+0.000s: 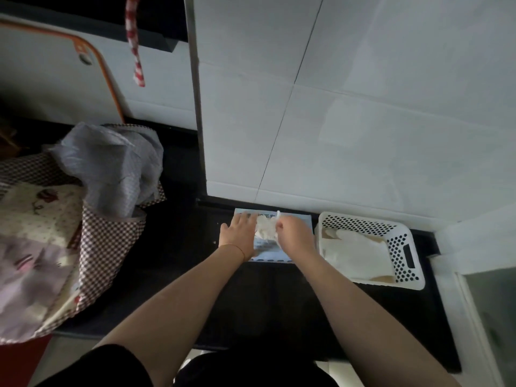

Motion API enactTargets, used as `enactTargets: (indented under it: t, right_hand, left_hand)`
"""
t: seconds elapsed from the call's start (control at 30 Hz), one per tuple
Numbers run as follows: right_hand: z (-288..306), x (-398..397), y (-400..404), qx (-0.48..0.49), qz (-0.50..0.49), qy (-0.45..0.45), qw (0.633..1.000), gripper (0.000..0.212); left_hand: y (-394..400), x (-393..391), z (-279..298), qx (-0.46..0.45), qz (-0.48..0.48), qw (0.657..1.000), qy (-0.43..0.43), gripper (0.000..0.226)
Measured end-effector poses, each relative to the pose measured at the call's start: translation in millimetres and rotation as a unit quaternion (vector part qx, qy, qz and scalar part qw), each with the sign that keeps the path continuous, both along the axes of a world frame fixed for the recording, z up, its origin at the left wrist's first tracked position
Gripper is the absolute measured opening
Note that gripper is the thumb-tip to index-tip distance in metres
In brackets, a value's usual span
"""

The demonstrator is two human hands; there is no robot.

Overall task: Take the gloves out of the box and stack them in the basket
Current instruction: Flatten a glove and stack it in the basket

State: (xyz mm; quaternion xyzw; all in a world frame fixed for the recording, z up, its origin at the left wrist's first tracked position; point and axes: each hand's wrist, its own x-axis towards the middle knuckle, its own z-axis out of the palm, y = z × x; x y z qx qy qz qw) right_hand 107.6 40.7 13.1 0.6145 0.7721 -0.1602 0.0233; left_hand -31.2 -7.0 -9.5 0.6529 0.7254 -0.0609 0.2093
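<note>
A pale blue glove box [298,217] lies flat on the dark counter against the white tiled wall. My left hand [237,231] rests flat on the box's left side, fingers straight. My right hand [293,233] pinches a whitish glove [265,229] that bulges out of the box's opening. To the right of the box stands a white perforated basket [402,247] with pale gloves [360,255] lying flat inside it.
A heap of checked and patterned cloth [69,233] with a grey bag [111,169] on top fills the counter's left side. A red-and-white strap [134,43] hangs at the upper left. The dark counter [265,297] stretches toward me below the box.
</note>
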Motion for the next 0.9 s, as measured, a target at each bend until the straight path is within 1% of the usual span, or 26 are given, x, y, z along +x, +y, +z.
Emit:
enactTargets:
  t: [0.07, 0.1, 0.2, 0.27, 0.37, 0.53, 0.57, 0.63, 0.7, 0.73, 0.77, 0.83, 0.9]
  right_hand:
    - [9, 8, 10, 0.024, -0.034, 0.028, 0.999, 0.024]
    - [13, 11, 14, 0.035, -0.051, 0.062, 0.996, 0.024]
    - [28, 12, 18, 0.039, -0.099, 0.214, 0.971, 0.019]
    - [37, 7, 14, 0.030, -0.115, 0.274, 0.954, 0.013]
    - [48, 1, 8, 0.012, -0.129, 0.327, 0.936, 0.008]
    - [51, 12, 11, -0.054, -0.179, 0.384, 0.904, 0.014]
    - [49, 16, 13, -0.078, -0.201, 0.382, 0.899, 0.013]
    - [45, 21, 15, -0.144, -0.234, 0.334, 0.901, 0.015]
    - [43, 20, 14, -0.189, -0.231, 0.283, 0.912, 0.022]
    - [42, 16, 13, -0.186, -0.217, 0.266, 0.921, 0.026]
    - [42, 11, 11, -0.164, -0.196, 0.239, 0.937, 0.031]
    - [40, 0, 10, -0.073, -0.124, 0.140, 0.980, 0.040]
    - [34, -14, 11, -0.020, -0.044, 0.070, 0.996, 0.038]
  left_hand:
    - [0, -2, -1, -0.003, 0.001, 1.000, -0.013, 0.106]
    - [1, -2, 0, -0.006, 0.000, 1.000, -0.014, 0.106]
    - [1, -3, 0, -0.004, 0.001, 1.000, -0.015, 0.105]
    - [1, -5, -1, 0.001, 0.002, 1.000, -0.021, 0.105]
    - [1, -6, 0, 0.007, 0.000, 0.999, -0.032, 0.105]
    - [2, -7, 0, 0.010, 0.012, 0.998, -0.060, 0.110]
    - [1, -7, 0, 0.008, 0.014, 0.998, -0.066, 0.113]
    - [1, -7, 0, 0.003, 0.017, 0.997, -0.070, 0.117]
    - [1, -7, -1, 0.001, 0.020, 0.997, -0.071, 0.118]
    - [1, -7, -1, 0.002, 0.022, 0.997, -0.073, 0.118]
    - [1, -8, -2, 0.003, 0.023, 0.997, -0.075, 0.118]
    - [0, -8, -1, 0.005, 0.027, 0.996, -0.079, 0.117]
    - [-1, -9, 1, 0.004, 0.029, 0.996, -0.081, 0.115]
